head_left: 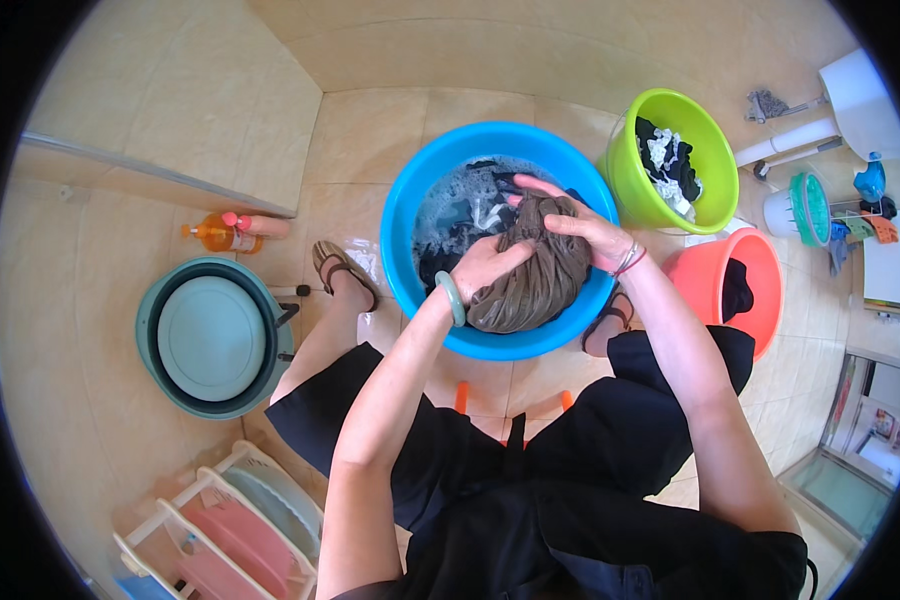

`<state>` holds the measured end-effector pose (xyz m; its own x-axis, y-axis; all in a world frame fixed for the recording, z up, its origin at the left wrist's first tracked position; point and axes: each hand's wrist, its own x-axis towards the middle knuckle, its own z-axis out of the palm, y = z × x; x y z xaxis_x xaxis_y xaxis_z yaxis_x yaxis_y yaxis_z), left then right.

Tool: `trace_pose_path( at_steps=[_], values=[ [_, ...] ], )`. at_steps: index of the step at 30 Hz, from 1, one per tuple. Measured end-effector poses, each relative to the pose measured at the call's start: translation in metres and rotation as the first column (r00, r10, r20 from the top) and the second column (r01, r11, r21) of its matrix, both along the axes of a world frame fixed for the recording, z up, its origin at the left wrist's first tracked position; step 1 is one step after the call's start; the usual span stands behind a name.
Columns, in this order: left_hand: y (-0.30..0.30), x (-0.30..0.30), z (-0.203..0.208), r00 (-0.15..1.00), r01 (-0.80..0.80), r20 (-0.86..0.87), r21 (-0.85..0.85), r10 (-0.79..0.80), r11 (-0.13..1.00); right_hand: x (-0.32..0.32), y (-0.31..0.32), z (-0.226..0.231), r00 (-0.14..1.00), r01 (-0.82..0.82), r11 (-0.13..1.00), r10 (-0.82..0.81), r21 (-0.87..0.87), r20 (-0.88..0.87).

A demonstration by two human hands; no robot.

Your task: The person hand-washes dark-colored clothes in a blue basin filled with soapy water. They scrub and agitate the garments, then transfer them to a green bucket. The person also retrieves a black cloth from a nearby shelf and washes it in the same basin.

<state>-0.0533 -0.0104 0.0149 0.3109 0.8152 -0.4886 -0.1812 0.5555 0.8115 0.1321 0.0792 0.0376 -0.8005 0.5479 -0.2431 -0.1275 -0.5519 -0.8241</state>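
A bunched, wet brown garment is held over a round blue basin. My left hand grips it from the left side, thumb pressed on the cloth. On the upper right, my right hand has its fingers and thumb around the same bundle. Part of the garment hangs down at the basin's near side. Behind it, dark clothes and a bit of white cloth lie in foamy water. The fingers beneath the bundle are partly hidden.
A lime green bucket with black and white laundry stands right of the basin, near a coral bucket holding dark cloth. At left are a folding teal basin, an orange bottle and a rack with pink basins. My feet flank the blue basin.
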Motion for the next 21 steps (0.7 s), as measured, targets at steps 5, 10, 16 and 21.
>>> trace_pose_path(
  at_steps=[5, 10, 16, 21],
  values=[
    [0.005, -0.006, -0.011, 0.999, -0.026, 0.018, -0.025, 0.026, 0.999, -0.008, 0.002, -0.006, 0.986, 0.1, 0.992, -0.109, 0.077, 0.128],
    [-0.005, -0.029, -0.012, 0.827, -0.349, 0.393, -0.199, 0.401, 0.916, -0.013, -0.01, -0.005, 0.847, 0.501, 0.832, -0.528, 0.239, 0.063],
    [-0.017, -0.005, 0.021, 0.629, -0.402, 0.582, -0.324, 0.516, 0.856, -0.01, -0.013, 0.005, 0.708, 0.705, 0.701, -0.704, 0.102, -0.056],
    [0.015, 0.031, 0.036, 0.564, -0.825, 0.177, 0.088, 0.807, 0.558, -0.019, -0.029, -0.018, 0.616, 0.653, 0.565, -0.783, -0.504, -0.08]
  ],
)
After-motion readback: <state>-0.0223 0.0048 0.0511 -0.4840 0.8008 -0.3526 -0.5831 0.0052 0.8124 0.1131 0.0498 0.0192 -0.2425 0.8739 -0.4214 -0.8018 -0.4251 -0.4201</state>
